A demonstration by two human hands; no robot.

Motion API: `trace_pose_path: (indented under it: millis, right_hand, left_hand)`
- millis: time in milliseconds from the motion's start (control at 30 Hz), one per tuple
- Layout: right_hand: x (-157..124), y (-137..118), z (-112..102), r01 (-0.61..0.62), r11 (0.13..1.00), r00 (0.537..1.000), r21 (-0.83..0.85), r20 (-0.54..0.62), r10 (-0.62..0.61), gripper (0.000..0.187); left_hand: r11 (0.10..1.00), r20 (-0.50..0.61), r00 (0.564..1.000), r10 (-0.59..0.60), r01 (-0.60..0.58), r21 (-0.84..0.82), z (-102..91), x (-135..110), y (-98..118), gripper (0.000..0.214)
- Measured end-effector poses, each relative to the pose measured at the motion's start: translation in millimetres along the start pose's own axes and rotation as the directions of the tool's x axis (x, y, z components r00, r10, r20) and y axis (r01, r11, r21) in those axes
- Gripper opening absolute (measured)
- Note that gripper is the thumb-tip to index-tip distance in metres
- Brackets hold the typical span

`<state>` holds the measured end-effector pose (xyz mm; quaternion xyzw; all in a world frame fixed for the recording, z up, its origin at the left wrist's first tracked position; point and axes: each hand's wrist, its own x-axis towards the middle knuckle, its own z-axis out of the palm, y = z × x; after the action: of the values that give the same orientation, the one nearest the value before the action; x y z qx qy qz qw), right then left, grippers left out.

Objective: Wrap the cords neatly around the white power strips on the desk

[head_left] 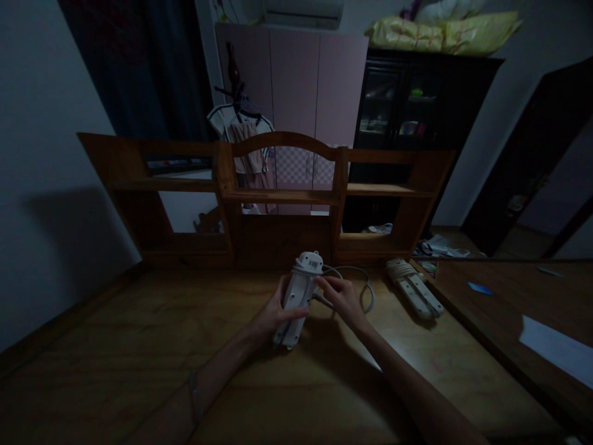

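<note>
A wooden worktop (199,352) fills the foreground, backed by a shelf (282,196). Above the worktop's middle, the left hand (273,315) has its fingers wrapped round a tilted power strip (298,295), a second strip (419,296) lies at right, and the right hand (345,301) bends its fingers at the wound cord (303,271), grip unclear.

A wooden shelf unit (282,196) is standing along the back of a wooden tabletop (120,352), and dim light is falling on the pale left wall (41,111). Beyond, a dark curtain (152,74) is hanging, while a pink wardrobe (296,80) is standing beside a black cabinet (458,93).
</note>
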<state>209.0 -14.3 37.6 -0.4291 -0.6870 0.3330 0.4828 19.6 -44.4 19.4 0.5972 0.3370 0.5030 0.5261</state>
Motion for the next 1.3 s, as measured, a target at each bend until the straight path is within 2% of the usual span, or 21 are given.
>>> trace_pose_path:
  millis: [200, 333, 400, 467, 533, 633, 700, 733, 767, 833, 967, 1033, 1133, 1233, 1300]
  right_hand:
    - [-10, 2, 7, 0.153, 0.973, 0.987, -0.173, -0.026, -0.16, 0.041]
    - [-13, 6, 12, 0.292, 0.914, 0.956, -0.28, 0.047, -0.291, 0.031]
    - [-12, 8, 12, 0.326, 0.884, 0.945, -0.335, 0.09, -0.314, 0.025]
    - [-10, 12, 10, 0.339, 0.854, 0.94, -0.394, 0.115, -0.32, 0.026]
    - [-8, 15, 6, 0.341, 0.818, 0.939, -0.464, 0.138, -0.314, 0.024]
    - [-6, 18, 3, 0.341, 0.776, 0.939, -0.531, 0.16, -0.304, 0.017]
    - [-6, 17, 4, 0.369, 0.753, 0.928, -0.545, 0.172, -0.33, 0.018]
    - [-7, 15, 5, 0.398, 0.734, 0.915, -0.551, 0.183, -0.359, 0.019]
    - [-8, 13, 6, 0.437, 0.707, 0.896, -0.556, 0.198, -0.399, 0.02]
    - [-11, 8, 6, 0.517, 0.644, 0.845, -0.564, 0.219, -0.487, 0.021]
    - [-18, -1, -1, 0.583, 0.544, 0.771, -0.603, 0.202, -0.603, 0.02]
    - [-21, -4, -4, 0.595, 0.505, 0.754, -0.625, 0.215, -0.621, 0.02]
    - [-26, -6, -4, 0.648, 0.48, 0.728, -0.591, 0.294, -0.62, 0.018]
    - [-28, -5, 0, 0.676, 0.489, 0.713, -0.551, 0.321, -0.624, 0.017]
    - [-29, -6, -1, 0.669, 0.519, 0.718, -0.533, 0.281, -0.637, 0.016]
  left_hand:
    - [0.98, 0.014, 0.998, 0.064, -0.066, 0.186, -7.9, 4, -1, 0.082]
    - [0.917, -0.026, 0.981, 0.192, -0.169, 0.362, -7.0, 4, -2, 0.086]
    - [0.893, -0.069, 0.971, 0.228, -0.181, 0.412, -5.4, 5, -2, 0.082]
    - [0.88, -0.177, 0.951, 0.253, -0.151, 0.451, -7.6, 8, -1, 0.079]
    - [0.871, -0.336, 0.887, 0.317, -0.131, 0.474, -16.4, 12, 1, 0.078]
    - [0.848, -0.553, 0.695, 0.458, -0.155, 0.507, -39.2, 19, 6, 0.08]
    - [0.815, -0.614, 0.588, 0.526, -0.142, 0.562, -53.2, 21, 9, 0.081]
    - [0.794, -0.619, 0.567, 0.544, -0.108, 0.598, -57.8, 21, 10, 0.08]
    - [0.766, -0.609, 0.565, 0.556, -0.064, 0.64, -60.4, 20, 10, 0.079]
    - [0.678, -0.541, 0.606, 0.583, 0.004, 0.735, -60.1, 17, 9, 0.076]
    - [0.4, -0.24, 0.754, 0.612, -0.033, 0.916, -47.2, 9, 8, 0.081]
    - [0.264, -0.155, 0.808, 0.568, -0.001, 0.964, -39.8, 5, 9, 0.087]
    - [0.085, -0.083, 0.872, 0.483, 0.047, 0.995, -30.4, 2, 9, 0.091]
    - [-0.075, 0.045, 0.909, 0.415, -0.015, 0.997, -24.4, 1, 8, 0.095]
    - [-0.156, 0.132, 0.918, 0.373, -0.079, 0.985, -22.4, 2, 6, 0.095]
